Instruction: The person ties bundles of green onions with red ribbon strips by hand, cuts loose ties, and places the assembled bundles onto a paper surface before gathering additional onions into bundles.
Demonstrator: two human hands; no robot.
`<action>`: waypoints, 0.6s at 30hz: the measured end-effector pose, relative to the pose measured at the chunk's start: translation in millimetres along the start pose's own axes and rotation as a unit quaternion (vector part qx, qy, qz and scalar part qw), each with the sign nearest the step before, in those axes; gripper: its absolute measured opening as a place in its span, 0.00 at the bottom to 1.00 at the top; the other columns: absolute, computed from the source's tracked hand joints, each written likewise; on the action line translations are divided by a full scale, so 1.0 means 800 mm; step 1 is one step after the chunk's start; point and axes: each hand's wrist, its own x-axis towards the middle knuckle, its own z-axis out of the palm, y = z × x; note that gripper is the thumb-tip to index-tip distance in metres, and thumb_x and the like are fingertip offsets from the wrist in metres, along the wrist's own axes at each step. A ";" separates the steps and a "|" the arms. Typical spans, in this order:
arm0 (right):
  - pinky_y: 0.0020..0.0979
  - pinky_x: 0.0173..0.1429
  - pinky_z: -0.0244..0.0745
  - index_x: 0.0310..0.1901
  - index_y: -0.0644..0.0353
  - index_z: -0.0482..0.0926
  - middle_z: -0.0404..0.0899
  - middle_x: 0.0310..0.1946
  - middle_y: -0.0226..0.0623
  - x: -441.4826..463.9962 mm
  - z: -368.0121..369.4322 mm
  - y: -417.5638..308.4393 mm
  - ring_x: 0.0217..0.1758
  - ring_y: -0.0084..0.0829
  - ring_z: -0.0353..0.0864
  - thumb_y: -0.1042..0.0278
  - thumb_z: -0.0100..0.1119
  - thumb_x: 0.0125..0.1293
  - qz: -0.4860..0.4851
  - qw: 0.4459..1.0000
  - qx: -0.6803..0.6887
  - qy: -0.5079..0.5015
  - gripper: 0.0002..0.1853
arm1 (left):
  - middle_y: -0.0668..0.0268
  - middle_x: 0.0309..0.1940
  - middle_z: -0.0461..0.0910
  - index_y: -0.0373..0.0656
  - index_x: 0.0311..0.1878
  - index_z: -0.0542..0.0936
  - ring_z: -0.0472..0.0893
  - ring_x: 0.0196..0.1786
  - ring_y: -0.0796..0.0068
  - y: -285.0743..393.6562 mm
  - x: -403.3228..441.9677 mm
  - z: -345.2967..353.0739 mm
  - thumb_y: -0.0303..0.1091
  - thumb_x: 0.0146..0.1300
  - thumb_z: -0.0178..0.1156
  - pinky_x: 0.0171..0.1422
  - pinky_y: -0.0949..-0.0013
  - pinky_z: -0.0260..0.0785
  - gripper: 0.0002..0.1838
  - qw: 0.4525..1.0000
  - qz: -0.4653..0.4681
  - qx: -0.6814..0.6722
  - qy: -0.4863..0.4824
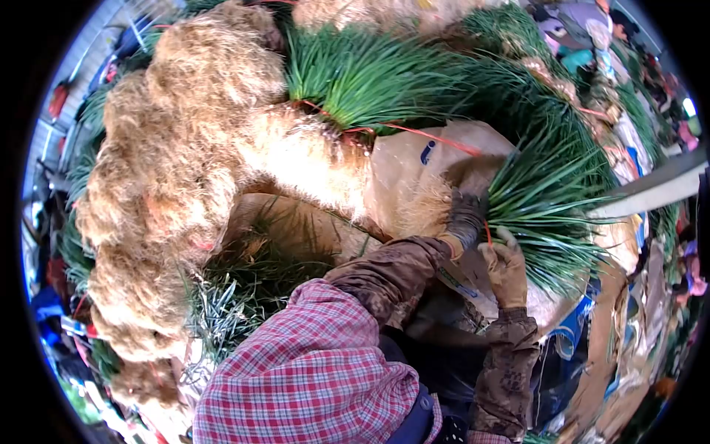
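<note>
A bunch of thin green onions [547, 203] fans out to the right over a pale sack, its roots [429, 203] pointing left. My left hand [466, 216], in a dark glove, is closed around the bunch near its root end. A short red tie [487, 231] shows at the base of the leaves. My right hand [506, 265], in a tan glove, is just below the bunch, its thumb and fingers bent together at the tie's lower end. Another red strip [444, 140] stretches across the sack above.
Stacked bunches with tan, hairy roots [177, 148] rise on the left. More tied green onions [370, 74] lie behind. Loose leaves [237, 303] fill a hollow at lower left. A pale bar [658, 189] juts in from the right. People [592, 29] are at upper right.
</note>
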 end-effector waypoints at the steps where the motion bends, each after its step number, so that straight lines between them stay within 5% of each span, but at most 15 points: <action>1: 0.29 0.56 0.69 0.42 0.66 0.81 0.79 0.47 0.44 0.016 0.008 0.001 0.48 0.33 0.78 0.68 0.61 0.63 0.019 0.995 0.102 -0.004 0.11 | 0.55 0.52 0.73 0.45 0.66 0.63 0.68 0.60 0.53 0.004 0.003 -0.006 0.40 0.61 0.47 0.71 0.42 0.43 0.28 1.000 -0.009 -0.022 -0.017; 3: 0.27 0.55 0.69 0.45 0.65 0.81 0.81 0.45 0.38 0.051 0.029 -0.002 0.45 0.28 0.78 0.66 0.58 0.65 0.078 0.941 0.330 0.003 0.12 | 0.58 0.53 0.73 0.47 0.66 0.64 0.68 0.60 0.54 0.001 -0.001 0.016 0.41 0.60 0.50 0.71 0.43 0.43 0.29 1.000 0.004 0.025 -0.010; 4: 0.26 0.54 0.70 0.47 0.64 0.81 0.81 0.44 0.36 0.068 0.040 -0.008 0.44 0.25 0.78 0.65 0.57 0.67 0.113 0.885 0.451 0.026 0.13 | 0.59 0.53 0.74 0.48 0.66 0.64 0.68 0.60 0.54 0.003 0.009 0.063 0.41 0.59 0.51 0.71 0.44 0.43 0.29 0.983 0.037 0.176 0.020; 5: 0.25 0.52 0.71 0.47 0.64 0.81 0.81 0.41 0.35 0.081 0.052 0.002 0.41 0.24 0.78 0.63 0.56 0.67 0.140 0.863 0.483 0.039 0.14 | 0.60 0.53 0.74 0.49 0.66 0.64 0.68 0.60 0.55 0.004 0.029 0.130 0.41 0.58 0.52 0.71 0.45 0.43 0.30 0.911 0.067 0.403 0.052; 6: 0.25 0.50 0.72 0.47 0.65 0.81 0.81 0.37 0.35 0.093 0.068 0.022 0.39 0.23 0.78 0.62 0.56 0.67 0.167 0.840 0.514 0.052 0.15 | 0.61 0.53 0.74 0.50 0.66 0.65 0.69 0.60 0.55 -0.001 0.054 0.212 0.42 0.58 0.54 0.72 0.45 0.43 0.30 0.784 0.090 0.610 0.078; 7: 0.24 0.47 0.73 0.46 0.65 0.81 0.82 0.34 0.34 0.103 0.077 0.034 0.36 0.21 0.77 0.60 0.55 0.68 0.192 0.815 0.543 0.066 0.16 | 0.60 0.55 0.73 0.49 0.66 0.63 0.68 0.61 0.55 -0.006 0.038 0.131 0.42 0.56 0.56 0.72 0.46 0.42 0.33 0.897 0.092 0.432 0.020; 8: 0.22 0.31 0.71 0.41 0.65 0.82 0.74 0.19 0.27 0.104 0.079 0.029 0.21 0.17 0.70 0.59 0.54 0.69 0.235 0.790 0.561 0.084 0.15 | 0.59 0.56 0.72 0.48 0.66 0.62 0.67 0.62 0.55 -0.012 0.021 0.044 0.43 0.54 0.58 0.72 0.46 0.42 0.35 0.982 0.072 0.168 -0.038; 9: 0.22 0.28 0.68 0.39 0.66 0.82 0.72 0.16 0.26 0.099 0.075 0.028 0.18 0.18 0.68 0.59 0.53 0.69 0.240 0.805 0.540 0.062 0.16 | 0.58 0.57 0.71 0.47 0.67 0.61 0.66 0.63 0.54 -0.017 0.003 -0.050 0.44 0.52 0.60 0.73 0.47 0.41 0.38 0.995 0.034 -0.042 -0.078; 12: 0.21 0.20 0.58 0.32 0.68 0.81 0.63 0.09 0.24 0.065 0.061 0.039 0.11 0.17 0.58 0.55 0.49 0.70 0.248 0.848 0.468 0.036 0.21 | 0.53 0.60 0.68 0.40 0.68 0.57 0.65 0.64 0.52 -0.021 0.007 -0.068 0.48 0.39 0.69 0.73 0.46 0.40 0.52 0.989 0.037 -0.046 -0.137; 14: 0.21 0.20 0.58 0.31 0.67 0.81 0.62 0.09 0.23 0.049 0.064 0.034 0.11 0.17 0.58 0.56 0.49 0.70 0.257 0.845 0.467 0.044 0.20 | 0.52 0.60 0.68 0.40 0.67 0.59 0.65 0.64 0.52 -0.021 0.020 -0.039 0.47 0.37 0.70 0.73 0.48 0.41 0.52 0.985 0.024 -0.078 -0.149; 16: 0.19 0.19 0.55 0.28 0.64 0.81 0.64 0.09 0.21 0.044 0.080 0.022 0.11 0.14 0.58 0.57 0.50 0.70 0.260 0.862 0.433 0.048 0.20 | 0.53 0.56 0.72 0.42 0.61 0.67 0.66 0.64 0.53 -0.025 0.011 -0.030 0.46 0.36 0.70 0.73 0.50 0.42 0.44 0.994 -0.002 -0.081 -0.068; 18: 0.17 0.21 0.55 0.27 0.64 0.80 0.65 0.10 0.22 0.034 0.080 0.009 0.13 0.13 0.60 0.58 0.49 0.70 0.248 0.885 0.391 0.045 0.20 | 0.54 0.53 0.75 0.43 0.57 0.71 0.67 0.62 0.55 -0.035 0.021 -0.029 0.45 0.37 0.69 0.73 0.50 0.43 0.39 0.985 -0.009 -0.125 -0.120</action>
